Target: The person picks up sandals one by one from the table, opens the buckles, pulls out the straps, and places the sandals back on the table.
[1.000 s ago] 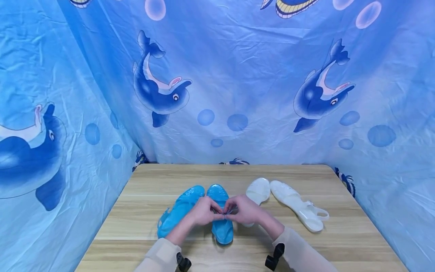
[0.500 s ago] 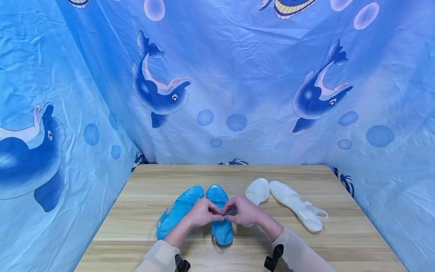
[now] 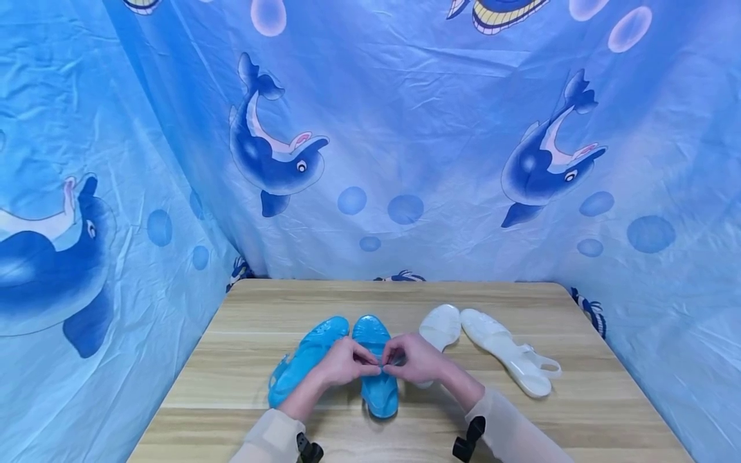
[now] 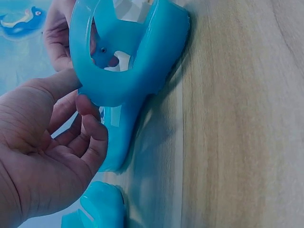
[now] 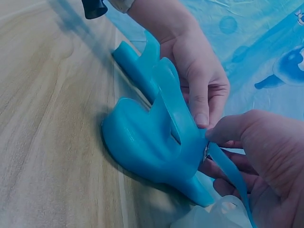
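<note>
The left grip (image 4: 52, 142) pinches the strap (image 4: 107, 88) of a blue sandal (image 4: 159, 52).

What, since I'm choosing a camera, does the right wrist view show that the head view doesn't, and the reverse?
Only the right wrist view makes out the metal buckle at the blue strap.
Only the head view shows the far edge of the table and a white sandal at full length.
Both show the left hand, the right hand, two blue sandals and the patterned backdrop.
</note>
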Tool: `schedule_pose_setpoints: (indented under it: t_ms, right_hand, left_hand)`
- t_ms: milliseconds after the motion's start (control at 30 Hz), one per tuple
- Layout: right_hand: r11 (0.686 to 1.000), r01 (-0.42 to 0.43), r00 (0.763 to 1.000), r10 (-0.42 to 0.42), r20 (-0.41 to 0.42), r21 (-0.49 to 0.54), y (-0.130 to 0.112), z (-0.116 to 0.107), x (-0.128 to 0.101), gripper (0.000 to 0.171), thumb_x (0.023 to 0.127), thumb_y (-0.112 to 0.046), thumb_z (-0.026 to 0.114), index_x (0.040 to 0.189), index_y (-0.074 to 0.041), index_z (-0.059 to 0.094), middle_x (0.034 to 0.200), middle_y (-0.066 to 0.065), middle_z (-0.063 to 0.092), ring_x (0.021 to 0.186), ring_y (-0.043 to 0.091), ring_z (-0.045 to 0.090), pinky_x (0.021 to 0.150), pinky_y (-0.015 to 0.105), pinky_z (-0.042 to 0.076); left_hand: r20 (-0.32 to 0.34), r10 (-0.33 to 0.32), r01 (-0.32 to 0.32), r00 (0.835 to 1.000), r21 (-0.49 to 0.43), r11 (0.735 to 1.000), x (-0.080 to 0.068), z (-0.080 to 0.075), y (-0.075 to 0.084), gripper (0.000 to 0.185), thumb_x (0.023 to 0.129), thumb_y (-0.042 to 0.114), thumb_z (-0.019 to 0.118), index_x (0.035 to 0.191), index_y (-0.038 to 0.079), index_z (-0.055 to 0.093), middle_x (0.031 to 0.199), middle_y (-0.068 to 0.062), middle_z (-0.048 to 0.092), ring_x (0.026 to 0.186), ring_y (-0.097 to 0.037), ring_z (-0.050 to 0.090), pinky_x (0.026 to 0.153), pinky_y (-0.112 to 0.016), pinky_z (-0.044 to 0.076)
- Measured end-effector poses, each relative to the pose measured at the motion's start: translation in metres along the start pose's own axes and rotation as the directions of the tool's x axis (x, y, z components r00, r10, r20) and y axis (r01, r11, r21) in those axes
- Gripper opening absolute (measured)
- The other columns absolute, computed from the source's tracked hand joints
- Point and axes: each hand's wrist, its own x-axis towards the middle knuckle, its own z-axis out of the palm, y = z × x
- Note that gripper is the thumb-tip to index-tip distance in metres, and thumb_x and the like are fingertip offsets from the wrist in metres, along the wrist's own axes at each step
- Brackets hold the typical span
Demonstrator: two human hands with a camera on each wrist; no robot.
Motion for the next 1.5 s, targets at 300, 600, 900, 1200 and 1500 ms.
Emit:
schedule_pose_setpoints:
  t_ms: [300, 600, 900, 1200, 1500]
  right_hand:
    - [1.000, 0.027, 0.999, -0.028, -0.021, -0.014, 0.000, -0.003, -0.002, 0.008, 0.096, -0.015, 0.078, 0.094, -0.023, 0.076, 0.094, -0.010, 0.076, 0.089, -0.003, 0.069, 0.083, 0.021, 0.059]
    - [1.000, 0.031, 1.000, -0.031, -0.004, -0.005, -0.003, -0.007, -0.005, 0.005, 0.097, -0.016, 0.078, 0.094, -0.021, 0.076, 0.092, -0.008, 0.077, 0.088, -0.002, 0.070, 0.083, 0.021, 0.059]
    - [1.000, 0.026, 1.000, -0.026, -0.016, -0.007, -0.003, -0.008, -0.006, 0.005, 0.095, -0.013, 0.078, 0.097, -0.017, 0.078, 0.092, -0.009, 0.077, 0.087, -0.001, 0.070, 0.083, 0.021, 0.060]
    - [0.999, 0.033, 0.999, -0.032, 0.005, -0.035, -0.006, -0.011, -0.004, 0.005, 0.097, -0.022, 0.079, 0.096, -0.017, 0.079, 0.094, -0.010, 0.078, 0.089, -0.001, 0.071, 0.084, 0.026, 0.062]
    - [0.999, 0.007, 1.000, -0.006, 0.013, -0.052, -0.007, -0.014, -0.005, 0.005, 0.095, -0.018, 0.081, 0.094, -0.020, 0.077, 0.092, -0.011, 0.077, 0.088, 0.000, 0.071, 0.086, 0.028, 0.062]
  left_hand:
    - [0.016, 0.028, -0.029, 0.999, 0.025, 0.999, 0.005, 0.002, -0.001, 0.017, 0.092, 0.027, 0.085, 0.103, 0.013, 0.086, 0.093, 0.001, 0.082, 0.081, -0.007, 0.069, 0.066, -0.021, 0.055]
    - [0.023, 0.021, -0.021, 1.000, 0.016, 1.000, 0.004, 0.001, 0.001, 0.014, 0.094, 0.028, 0.083, 0.101, 0.016, 0.087, 0.095, 0.002, 0.082, 0.078, -0.012, 0.063, 0.059, -0.021, 0.047]
    - [0.007, 0.003, -0.003, 1.000, -0.002, 1.000, 0.003, 0.001, -0.002, 0.014, 0.095, 0.027, 0.082, 0.101, 0.015, 0.086, 0.093, 0.001, 0.082, 0.077, -0.011, 0.063, 0.059, -0.022, 0.049]
    - [0.034, 0.030, -0.031, 0.999, 0.030, 0.999, 0.010, 0.002, 0.004, 0.016, 0.094, 0.027, 0.083, 0.105, 0.015, 0.086, 0.099, 0.002, 0.083, 0.080, -0.011, 0.064, 0.061, -0.020, 0.048]
    - [0.027, 0.014, -0.015, 1.000, 0.013, 1.000, 0.006, -0.003, 0.005, 0.013, 0.095, 0.025, 0.083, 0.103, 0.016, 0.086, 0.091, 0.004, 0.081, 0.068, -0.008, 0.056, 0.056, -0.020, 0.043]
